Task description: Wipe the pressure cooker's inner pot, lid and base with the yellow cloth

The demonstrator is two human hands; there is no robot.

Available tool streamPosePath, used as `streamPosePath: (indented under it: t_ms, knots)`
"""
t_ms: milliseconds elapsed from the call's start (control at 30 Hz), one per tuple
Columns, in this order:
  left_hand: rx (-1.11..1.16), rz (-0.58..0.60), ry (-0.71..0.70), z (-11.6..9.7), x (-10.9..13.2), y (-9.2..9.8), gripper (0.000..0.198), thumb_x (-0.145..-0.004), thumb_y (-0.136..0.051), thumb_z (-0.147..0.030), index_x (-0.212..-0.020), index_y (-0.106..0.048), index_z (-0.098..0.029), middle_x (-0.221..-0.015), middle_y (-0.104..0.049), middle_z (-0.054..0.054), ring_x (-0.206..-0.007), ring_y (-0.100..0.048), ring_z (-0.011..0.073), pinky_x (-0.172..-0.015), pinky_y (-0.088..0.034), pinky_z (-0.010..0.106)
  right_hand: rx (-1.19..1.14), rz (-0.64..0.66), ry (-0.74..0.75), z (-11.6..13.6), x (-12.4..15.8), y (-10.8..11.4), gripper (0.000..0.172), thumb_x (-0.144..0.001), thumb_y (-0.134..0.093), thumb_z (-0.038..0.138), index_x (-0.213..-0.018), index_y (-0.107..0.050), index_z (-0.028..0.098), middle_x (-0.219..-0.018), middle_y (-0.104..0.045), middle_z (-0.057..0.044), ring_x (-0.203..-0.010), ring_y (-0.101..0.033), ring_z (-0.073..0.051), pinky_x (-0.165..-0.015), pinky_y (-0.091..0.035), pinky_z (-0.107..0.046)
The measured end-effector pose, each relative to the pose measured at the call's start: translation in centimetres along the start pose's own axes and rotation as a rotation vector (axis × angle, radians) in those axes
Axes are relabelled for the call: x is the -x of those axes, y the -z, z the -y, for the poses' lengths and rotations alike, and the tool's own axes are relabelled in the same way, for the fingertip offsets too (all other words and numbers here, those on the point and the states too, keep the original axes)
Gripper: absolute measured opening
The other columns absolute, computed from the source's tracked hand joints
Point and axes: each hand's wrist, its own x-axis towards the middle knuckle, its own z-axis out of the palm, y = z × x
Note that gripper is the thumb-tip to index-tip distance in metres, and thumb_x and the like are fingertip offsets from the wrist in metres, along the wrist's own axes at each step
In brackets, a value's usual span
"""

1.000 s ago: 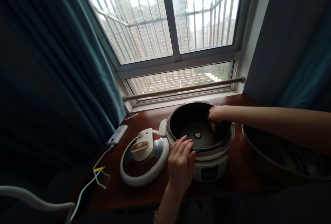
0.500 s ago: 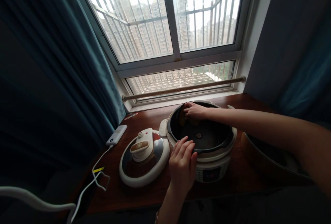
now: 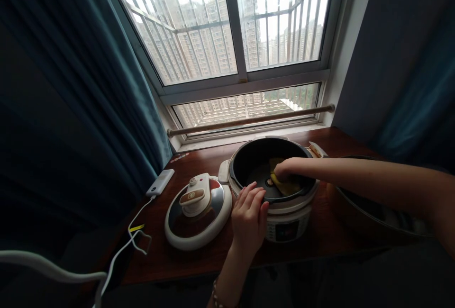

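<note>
On the table stands a white electric pressure cooker (image 3: 287, 225) with its top off and a dark inner pot (image 3: 245, 156) inside. My left hand (image 3: 248, 215) grips the cooker's near-left rim, fingers over the edge and thumb on the outer side. Deep in the pot, my right hand (image 3: 283, 169) is closed on a yellowish cloth (image 3: 287, 187), pressed against the bottom right of the centre. Part of the cloth and the right fingertips are hidden. The round lid (image 3: 197, 211), white-rimmed with a brown-topped handle, lies left of the cooker.
A large round pan (image 3: 369, 208) sits to the right, partly under my right forearm. At the left edge of the wooden table (image 3: 149, 270) lies a white power bank (image 3: 160, 183) with a white cable (image 3: 117, 263). A window with a rail (image 3: 249, 121) is behind.
My right hand has moved with the cloth from the pot's far-left wall down and right across the bottom. My left hand stays at the rim. The view has shifted slightly.
</note>
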Motion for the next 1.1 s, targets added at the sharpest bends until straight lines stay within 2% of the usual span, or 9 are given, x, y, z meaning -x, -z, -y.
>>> streamPosePath:
  t_ms: [133, 300, 400, 467, 633, 767, 900, 967, 1100]
  knots:
    - [0.005, -0.003, 0.008, -0.1, 0.0, 0.0, 0.024, -0.085, -0.043, -0.015, -0.105, -0.055, -0.017, -0.106, -0.063, 0.007, -0.114, -0.05, 0.0223, -0.099, -0.038, 0.042, -0.037, 0.2, -0.071, 0.7, 2.3, -1.0, 0.011, -0.068, -0.064, 0.015, -0.06, -0.062, 0.008, -0.052, -0.058, -0.006, -0.058, -0.061, -0.023, -0.057, -0.049, -0.035]
    - [0.002, 0.01, 0.031, -0.2, 0.0, 0.0, 0.024, -0.086, -0.042, -0.016, -0.105, -0.056, -0.018, -0.107, -0.063, 0.007, -0.115, -0.049, 0.0221, -0.099, -0.038, 0.043, -0.256, 0.114, 0.041, 0.1, 4.1, 0.3, 0.04, -0.085, -0.045, 0.044, -0.072, -0.061, 0.01, -0.058, -0.06, -0.005, -0.054, -0.058, -0.016, -0.054, -0.047, -0.026]
    - [-0.006, 0.017, 0.027, -0.3, 0.0, 0.0, 0.024, -0.086, -0.041, -0.016, -0.105, -0.056, -0.017, -0.108, -0.063, 0.007, -0.114, -0.049, 0.0214, -0.1, -0.037, 0.043, -0.365, -0.055, 0.109, -0.8, 5.5, 1.6, 0.043, -0.089, -0.036, 0.044, -0.079, -0.062, 0.012, -0.067, -0.065, -0.006, -0.059, -0.059, -0.014, -0.057, -0.046, -0.022]
    - [-0.012, 0.024, 0.026, -0.4, 0.0, 0.1, 0.024, -0.087, -0.041, -0.017, -0.105, -0.057, -0.017, -0.107, -0.063, 0.007, -0.114, -0.05, 0.0212, -0.1, -0.037, 0.042, -0.336, -0.25, 0.189, -1.3, 7.5, 1.8, 0.037, -0.087, -0.044, 0.04, -0.075, -0.065, 0.013, -0.071, -0.066, -0.006, -0.063, -0.06, -0.015, -0.059, -0.044, -0.023]
    - [-0.097, 0.151, 0.073, -1.2, -1.8, 1.8, 0.024, -0.088, -0.04, -0.021, -0.091, -0.063, -0.019, -0.096, -0.068, 0.005, -0.101, -0.058, 0.0202, -0.093, -0.043, 0.038, -0.336, -0.704, 0.459, -1.2, 14.3, -2.0, 0.03, -0.088, -0.044, 0.035, -0.078, -0.067, 0.019, -0.074, -0.068, -0.003, -0.066, -0.059, -0.015, -0.061, -0.042, -0.025]
    - [-0.058, 0.413, 0.053, -1.4, -5.9, 2.9, 0.026, -0.089, -0.04, -0.028, -0.098, -0.063, -0.021, -0.096, -0.068, 0.005, -0.089, -0.062, 0.0174, -0.079, -0.048, 0.028, -0.314, -1.088, 0.527, -0.6, 15.0, -7.2, 0.027, -0.089, -0.042, 0.025, -0.071, -0.061, 0.019, -0.069, -0.064, -0.003, -0.069, -0.055, -0.016, -0.08, -0.041, -0.033]
    - [0.012, 0.993, 0.028, -0.6, -10.7, 0.2, 0.033, -0.087, -0.041, -0.026, -0.115, -0.057, -0.021, -0.108, -0.065, 0.007, -0.095, -0.06, 0.0191, -0.083, -0.045, 0.029, -0.276, -1.487, 0.529, -0.1, 12.1, -10.1, 0.017, -0.084, -0.045, 0.014, -0.071, -0.056, 0.018, -0.068, -0.059, -0.003, -0.072, -0.051, -0.016, -0.085, -0.039, -0.038]
    - [-0.012, 1.161, 0.071, 0.1, -12.3, -2.2, 0.039, -0.081, -0.051, -0.024, -0.119, -0.055, -0.017, -0.098, -0.068, 0.008, -0.085, -0.063, 0.0212, -0.078, -0.048, 0.033, -0.282, -1.554, 0.528, 0.0, 11.2, -10.4, 0.016, -0.082, -0.046, 0.012, -0.07, -0.054, 0.018, -0.067, -0.056, -0.003, -0.071, -0.049, -0.016, -0.083, -0.04, -0.038]
    - [-0.01, 1.5, 0.25, 1.7, -12.9, -6.5, 0.05, -0.06, -0.068, -0.017, -0.11, -0.062, -0.015, -0.059, -0.066, 0.0, -0.054, -0.06, 0.0189, -0.059, -0.051, 0.034, -0.288, -1.528, 0.56, -0.2, 11.3, -10.3, 0.014, -0.081, -0.047, 0.01, -0.073, -0.054, 0.018, -0.069, -0.057, -0.003, -0.073, -0.05, -0.016, -0.083, -0.04, -0.038]
